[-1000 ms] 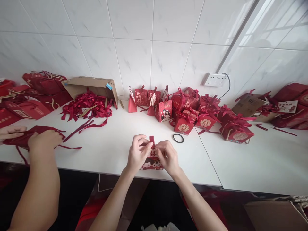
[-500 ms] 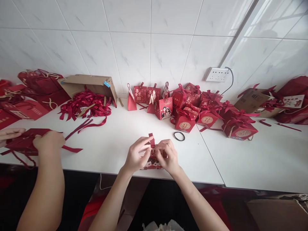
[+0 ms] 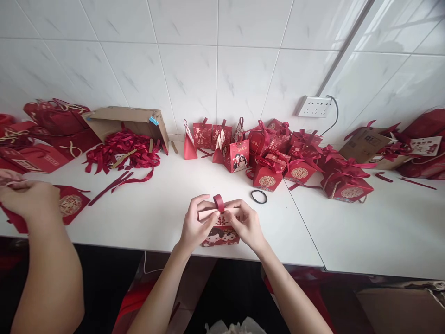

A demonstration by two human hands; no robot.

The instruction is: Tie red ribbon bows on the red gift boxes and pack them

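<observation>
Near the table's front edge stands a red gift box [image 3: 220, 236] with cartoon figures and gold-trimmed lettering on its front. A dark red ribbon loop [image 3: 219, 202] rises from the middle of its top edge. My left hand [image 3: 198, 222] pinches the left half of that top edge, its thumb close to the loop. From the right, my right hand [image 3: 245, 222] pinches the same edge, thumb on the front and fingers behind. Both thumbs meet just under the loop. The back of the box is hidden.
A black hair tie [image 3: 259, 196] lies beyond my right hand. Finished-looking red boxes [image 3: 267, 178] with bows crowd the wall. At left, a cardboard box [image 3: 128, 116] spills red ribbons [image 3: 128, 148]. A co-worker's hand [image 3: 31, 199] works over another red box [image 3: 71, 204].
The ribbon strip, upright before, now forms a closed loop at the box top. My hands have spread along the edge, baring more of the front. The co-worker's hand moved left.
</observation>
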